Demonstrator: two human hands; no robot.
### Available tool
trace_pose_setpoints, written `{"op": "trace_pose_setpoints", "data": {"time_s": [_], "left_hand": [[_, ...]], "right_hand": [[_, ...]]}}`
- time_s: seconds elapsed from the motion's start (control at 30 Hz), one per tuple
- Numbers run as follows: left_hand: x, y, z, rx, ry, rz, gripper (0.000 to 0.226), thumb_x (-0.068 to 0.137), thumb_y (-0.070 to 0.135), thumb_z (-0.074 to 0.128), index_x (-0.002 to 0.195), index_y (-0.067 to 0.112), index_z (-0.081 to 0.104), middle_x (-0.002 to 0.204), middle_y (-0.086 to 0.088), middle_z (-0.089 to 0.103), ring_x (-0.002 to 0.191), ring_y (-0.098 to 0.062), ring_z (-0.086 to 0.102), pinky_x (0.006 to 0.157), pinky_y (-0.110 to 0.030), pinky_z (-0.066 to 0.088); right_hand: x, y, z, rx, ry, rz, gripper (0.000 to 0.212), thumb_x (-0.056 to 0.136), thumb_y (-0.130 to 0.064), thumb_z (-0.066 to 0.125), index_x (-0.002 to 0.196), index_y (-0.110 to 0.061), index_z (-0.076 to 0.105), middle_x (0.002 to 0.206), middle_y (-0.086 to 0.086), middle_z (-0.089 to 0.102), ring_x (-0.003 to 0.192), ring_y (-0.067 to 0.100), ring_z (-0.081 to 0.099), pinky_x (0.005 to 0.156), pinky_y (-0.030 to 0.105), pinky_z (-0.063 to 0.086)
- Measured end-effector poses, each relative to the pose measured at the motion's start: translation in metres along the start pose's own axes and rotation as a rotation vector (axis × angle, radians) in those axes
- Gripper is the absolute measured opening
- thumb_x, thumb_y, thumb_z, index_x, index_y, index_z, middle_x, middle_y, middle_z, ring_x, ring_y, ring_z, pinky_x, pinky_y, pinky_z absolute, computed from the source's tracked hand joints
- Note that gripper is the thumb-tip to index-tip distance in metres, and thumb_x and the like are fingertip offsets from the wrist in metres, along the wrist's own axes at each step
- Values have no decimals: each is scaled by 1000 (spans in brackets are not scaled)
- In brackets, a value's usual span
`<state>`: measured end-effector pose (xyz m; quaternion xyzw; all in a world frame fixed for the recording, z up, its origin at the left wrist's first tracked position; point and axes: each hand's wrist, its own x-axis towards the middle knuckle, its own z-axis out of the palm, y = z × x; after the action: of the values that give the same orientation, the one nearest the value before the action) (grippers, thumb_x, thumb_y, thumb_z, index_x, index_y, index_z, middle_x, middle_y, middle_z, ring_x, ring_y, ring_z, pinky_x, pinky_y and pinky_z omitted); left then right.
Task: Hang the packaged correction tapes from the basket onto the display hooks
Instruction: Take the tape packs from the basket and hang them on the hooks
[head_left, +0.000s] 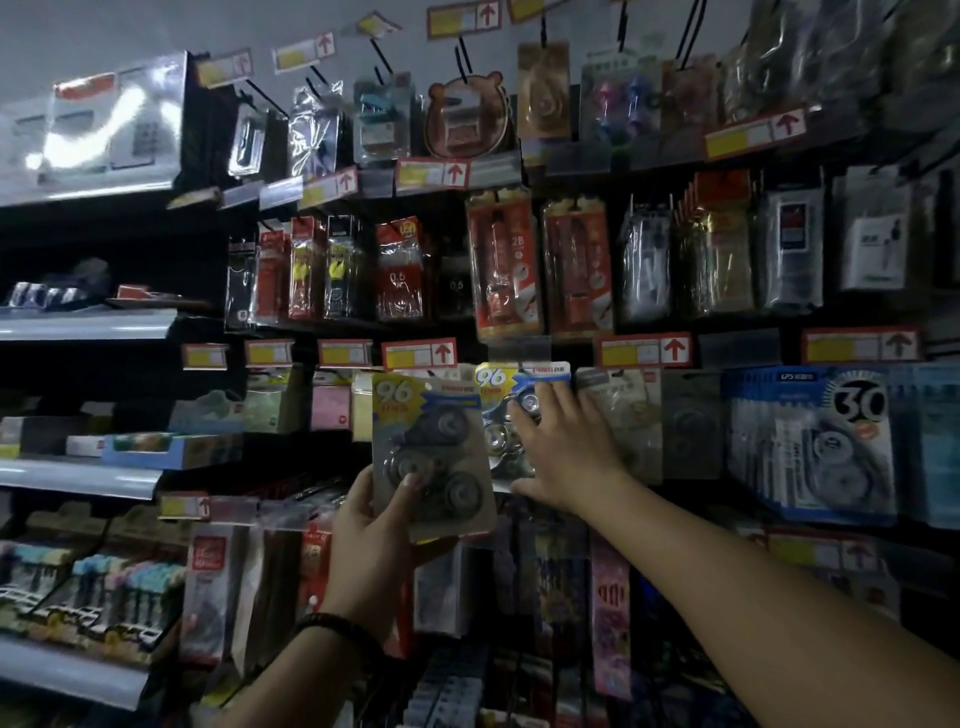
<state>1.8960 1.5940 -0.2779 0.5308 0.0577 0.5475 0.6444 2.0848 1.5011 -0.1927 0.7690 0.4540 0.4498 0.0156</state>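
– where's the pack you're hanging?
– in my left hand (371, 519), thumb across the front, fingers curled behind the card. it's the "96" correction tape pack (436, 431), upright, held out in front of the shelf just below a red-arrow price tag (418, 354), not on any hook yet.
– and the other hand?
– just right of it, my right hand (569, 457) is spread wide, fingers flat against the hung pack (498, 387) of the same kind, gripping nothing. further right hang the blue "30" packs (810, 441).
– so which step is this?
– lining up, i'd say. the hook is hidden behind the cards, and the basket isn't in view. next i'd need to lift my pack, bring the top of its card level with the hook's tip in front of the hung pack, and slide it back.
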Motion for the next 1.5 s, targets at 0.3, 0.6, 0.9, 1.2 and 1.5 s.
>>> {"op": "trace_pose_setpoints", "data": {"time_s": [0.3,0.6,0.9,1.2,1.5], "left_hand": [[-5,-3,14,25,-46,-86,20,102,21,66,121,26,68,114,-3,80,102,-31,79,81,-61,64],[2,-11,32,171,-109,-172,32,100,17,70,131,25,67,109,-1,81,89,-21,80,62,-33,61],[11,-15,35,522,-131,-81,45,96,5,72,139,12,60,111,-1,72,87,-3,69,53,-11,50],[4,-20,19,640,-84,-72,28,96,16,72,123,23,71,114,3,77,97,-10,73,64,-19,52],[-27,-11,15,716,-161,-18,17,97,13,71,107,26,72,101,11,74,86,-3,68,66,-16,52]], "right_hand": [[-36,7,-8,435,214,-218,99,80,-77,58,159,-21,33,163,6,33,149,27,33,119,48,39],[-43,15,-9,424,100,-218,109,67,-82,63,157,-26,38,160,5,30,149,26,28,120,51,36],[-20,22,-5,169,92,-65,109,67,-65,80,157,-18,38,162,19,31,150,38,29,121,54,32],[-9,24,-18,155,-21,-84,107,74,-70,68,162,-24,27,169,11,19,154,32,17,126,49,22],[-17,11,-41,164,-139,-28,101,78,-59,72,161,-22,27,170,18,10,155,37,15,125,54,22]]}}
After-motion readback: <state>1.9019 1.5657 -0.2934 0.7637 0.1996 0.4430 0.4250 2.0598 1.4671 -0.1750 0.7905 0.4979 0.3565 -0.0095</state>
